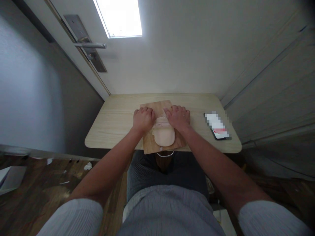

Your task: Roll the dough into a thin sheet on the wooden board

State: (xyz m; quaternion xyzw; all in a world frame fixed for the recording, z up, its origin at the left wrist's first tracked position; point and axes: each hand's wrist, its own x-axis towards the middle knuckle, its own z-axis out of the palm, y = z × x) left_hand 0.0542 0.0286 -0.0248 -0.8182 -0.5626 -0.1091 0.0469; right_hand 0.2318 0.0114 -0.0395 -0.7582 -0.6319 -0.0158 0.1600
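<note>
A flat sheet of pale dough lies on a wooden board in the middle of a small light-wood table. Both hands rest on the dough's far end, which looks folded or rolled up. My left hand has its fingers curled down onto the left side of that roll. My right hand presses its bent fingers onto the right side. A ring shows on my right hand.
A phone lies on the table's right part. A white door with a metal handle stands behind the table. Wall panels rise on the right. My knees sit under the table's near edge; a wooden floor with scraps is at left.
</note>
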